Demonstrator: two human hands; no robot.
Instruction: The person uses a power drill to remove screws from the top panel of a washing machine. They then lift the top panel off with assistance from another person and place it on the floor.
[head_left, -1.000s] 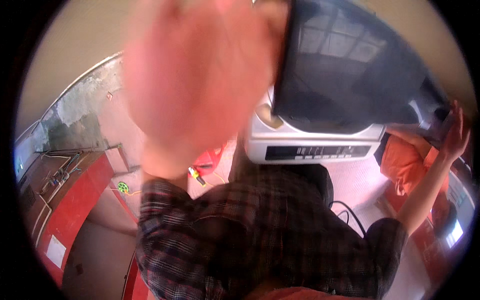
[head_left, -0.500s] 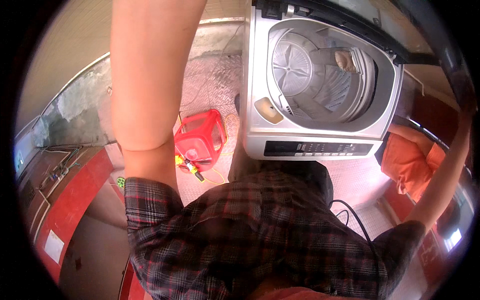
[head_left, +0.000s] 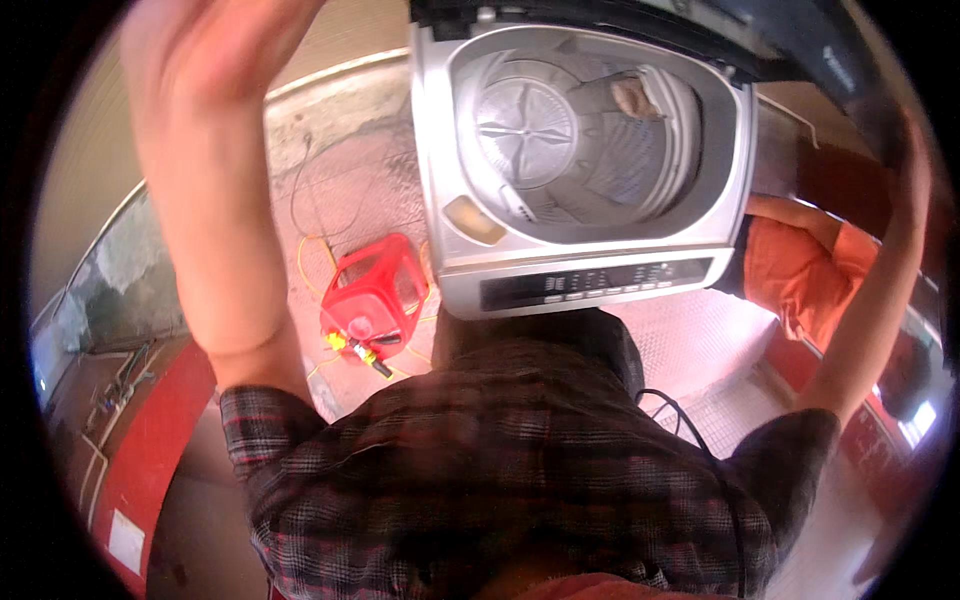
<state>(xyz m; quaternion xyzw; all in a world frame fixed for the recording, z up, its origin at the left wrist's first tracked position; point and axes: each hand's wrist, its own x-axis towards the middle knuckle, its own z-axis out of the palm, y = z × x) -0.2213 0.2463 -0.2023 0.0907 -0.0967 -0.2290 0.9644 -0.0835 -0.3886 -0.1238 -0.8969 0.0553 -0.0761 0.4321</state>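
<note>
A silver top-loading washing machine (head_left: pixel 590 262) stands in front of me with its dark lid (head_left: pixel 800 45) raised. Inside the opening shows a pale tub with a round ribbed pulsator (head_left: pixel 525 130). A small beige piece (head_left: pixel 632 97) sits by the tub's rim; its kind is unclear. My right hand (head_left: pixel 908 150), at the far right, grips the edge of the lid, seen nearly edge-on. My left hand (head_left: pixel 225 50) is raised at the upper left, apart from the machine's body. Motion smears it, and its fingers run out of the picture.
A red plastic stool (head_left: pixel 375 290) stands on the patterned floor left of the machine, with a yellow-and-black plug or connector (head_left: pixel 360 352) and yellow cord on it. To the right is a person in orange (head_left: pixel 805 270). A black cable (head_left: pixel 690 425) hangs along my right side.
My left hand has come into view at the upper left as that arm shifted left. The machine and stool sit farther left in the picture. My right hand stays at the lid.
</note>
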